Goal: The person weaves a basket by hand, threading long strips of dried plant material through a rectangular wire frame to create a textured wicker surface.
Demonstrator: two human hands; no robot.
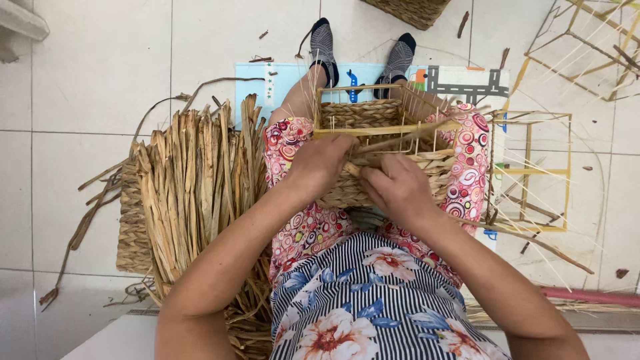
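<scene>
A half-woven rectangular basket (363, 115) on a yellow stick frame rests on my lap, its open side facing me. My left hand (320, 163) grips the near woven wall at its left part. My right hand (397, 187) is closed on a dried straw strand (413, 137) that runs up and to the right across the frame. Thin upright ribs stick out of the basket's right side. The fingertips of both hands are hidden against the weave.
A pile of dried flat straw (190, 187) lies on the tiled floor at my left. An empty yellow stick frame (533, 170) stands at my right, another (587, 47) farther back. A finished woven basket (407, 10) sits beyond my feet on a printed mat (467, 80).
</scene>
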